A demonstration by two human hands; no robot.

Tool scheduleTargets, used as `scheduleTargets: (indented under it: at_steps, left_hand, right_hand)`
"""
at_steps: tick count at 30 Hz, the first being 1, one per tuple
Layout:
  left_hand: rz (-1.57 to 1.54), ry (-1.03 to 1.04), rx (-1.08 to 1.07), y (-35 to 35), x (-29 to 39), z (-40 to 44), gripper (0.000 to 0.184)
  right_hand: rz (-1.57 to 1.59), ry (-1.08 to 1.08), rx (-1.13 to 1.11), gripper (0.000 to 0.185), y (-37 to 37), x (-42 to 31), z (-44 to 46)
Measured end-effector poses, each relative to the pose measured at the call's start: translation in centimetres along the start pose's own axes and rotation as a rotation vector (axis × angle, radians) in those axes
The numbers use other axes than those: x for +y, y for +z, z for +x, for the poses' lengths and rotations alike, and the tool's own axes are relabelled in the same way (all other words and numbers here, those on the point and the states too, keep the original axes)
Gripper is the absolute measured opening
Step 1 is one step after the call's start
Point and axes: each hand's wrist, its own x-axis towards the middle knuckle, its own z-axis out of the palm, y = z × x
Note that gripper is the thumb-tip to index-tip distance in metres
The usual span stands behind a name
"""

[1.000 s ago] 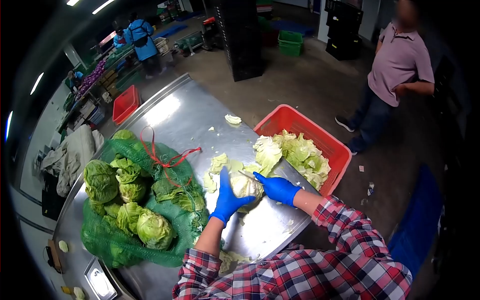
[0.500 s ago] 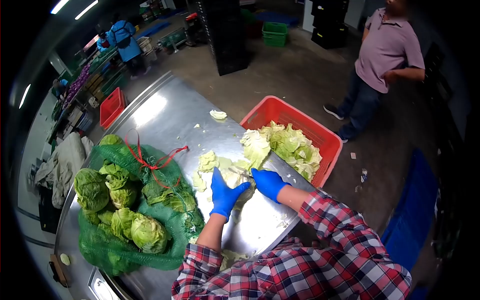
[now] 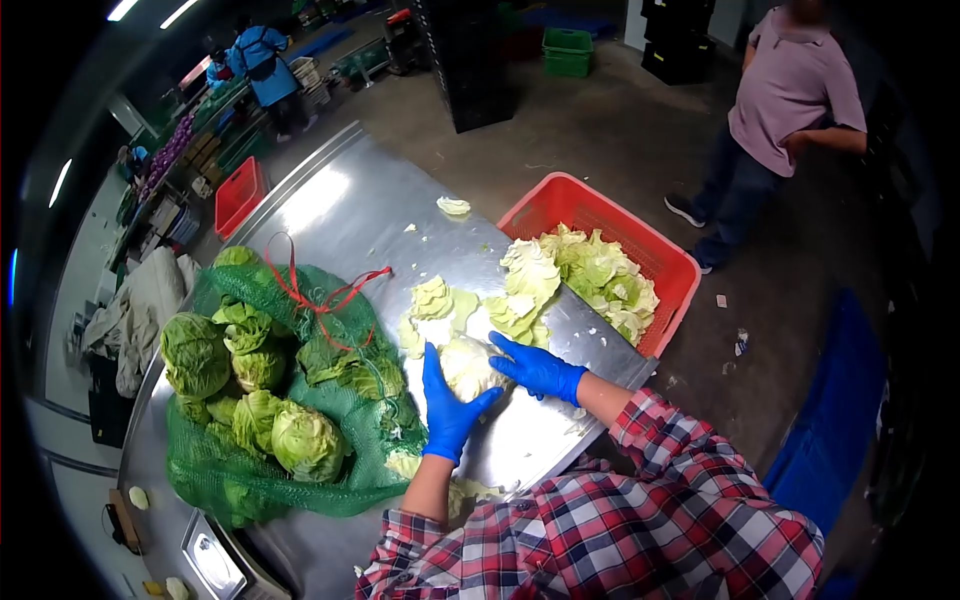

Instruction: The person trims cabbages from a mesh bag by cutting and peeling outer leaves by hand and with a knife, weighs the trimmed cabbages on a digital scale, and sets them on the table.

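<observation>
1. Any print on the small pale scrap (image 3: 721, 300) on the floor is too small to read.
2. The pale, rounded, whitish-green cabbage head (image 3: 466, 370) has smooth, tightly layered leaves; its right side is partly covered.
3. It rests on the shiny metal desk (image 3: 385, 190), between the two hands.
4. The blue-gloved left hand (image 3: 452, 412) is spread wide, thumb apart from fingers, cupping the head's near left side.
5. The blue-gloved right hand (image 3: 540, 370) is partly curled, fingertips against the head's right side; whether its palm holds anything, I cannot tell.
6. Loose pale-green cabbage leaves (image 3: 529, 285) lie just beyond the hands, near a red plastic crate (image 3: 680, 290) containing more leaves.
7. Left of the hands, a green mesh sack (image 3: 205, 480) holds darker green cabbages (image 3: 308, 442).
</observation>
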Motion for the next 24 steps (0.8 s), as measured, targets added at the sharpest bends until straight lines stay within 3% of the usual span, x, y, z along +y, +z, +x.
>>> scheduleTargets:
  at_steps: [1,4,9,10,12,16,17,18,20,22,24]
  left_hand:
    - [-0.002,-0.001,0.007,0.0,-0.1,0.2,0.124]
    - [0.003,-0.003,0.011,0.4,-0.4,-0.1,0.122]
    - [0.175,0.043,0.015,1.6,1.7,0.1,0.116]
    - [0.302,0.1,0.023,2.1,1.9,-0.3,0.115]
    - [0.213,0.09,0.027,1.8,1.5,-0.9,0.118]
    - [-0.274,-0.025,-0.091,-3.4,-1.2,-2.1,0.117]
    - [-0.33,-0.056,-0.134,-4.7,-2.1,-2.9,0.117]
    - [-0.385,-0.08,-0.174,-5.8,-2.8,-3.7,0.116]
    - [-0.684,-0.381,-0.049,-5.7,-2.3,-5.2,0.116]
    - [-0.542,-0.393,0.055,-4.2,-3.5,-5.9,0.115]
    - [-0.35,-0.295,0.09,-3.4,-2.6,-5.4,0.119]
  right_hand:
    - [0.065,0.023,0.008,0.069,-0.1,-1.1,-0.9]
    - [-0.264,-0.335,0.237,0.063,1.5,1.8,1.1]
    - [-0.303,-0.067,0.241,0.045,0.3,2.3,3.0]
    - [-0.273,-0.143,0.355,0.051,-0.3,3.4,4.6]
    - [0.159,0.255,0.202,0.056,-2.4,4.0,5.1]
    - [0.012,0.095,0.2,0.055,-0.8,2.8,1.9]
    - [-0.061,-0.085,0.342,0.056,0.7,6.9,3.8]
    - [0.001,-0.017,0.275,0.056,1.3,6.6,3.1]
    - [0.137,0.135,0.118,0.054,2.3,5.4,1.2]
    - [0.139,0.247,0.103,0.052,1.8,3.8,0.4]
    - [-0.475,-0.229,0.591,0.056,1.5,5.5,1.7]
